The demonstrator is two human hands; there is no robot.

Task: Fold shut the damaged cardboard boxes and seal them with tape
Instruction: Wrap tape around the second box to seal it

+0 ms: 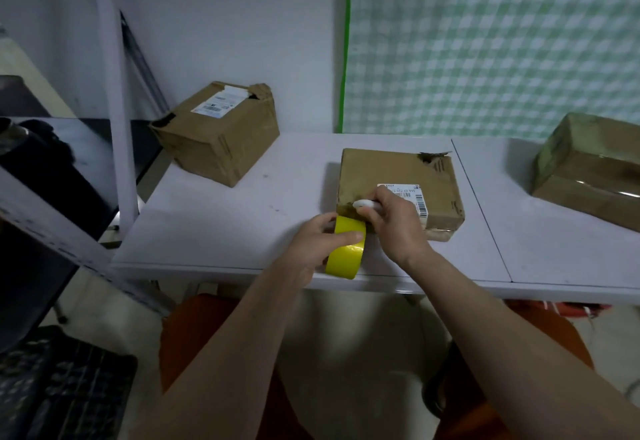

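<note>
Yellow tape (346, 247) sits in my left hand (317, 249), the roll standing on edge at the near side of the white table (214, 225), my thumb curled over its top and my fingers round the far side. The roll's flat faces look left and right, so its band runs away from me toward the flat box (398, 190) just beyond it. That box lies low in the middle of the table, its long side running left to right, its near left corner touching or almost touching the roll. Its far right corner is torn open, and a white label (414, 200) lies on its top. My right hand (391, 221) rests on the box's near left part, fingers curled round a small white tool (363, 204) that points left; it may be a cutter, but the view is too soft to be sure.

At the table's far left stands a taller box (218, 131), turned at an angle, its top flaps crumpled and a label on top. A third box (588, 169), shiny with clear tape, lies at the right edge, well apart from the others.
</note>
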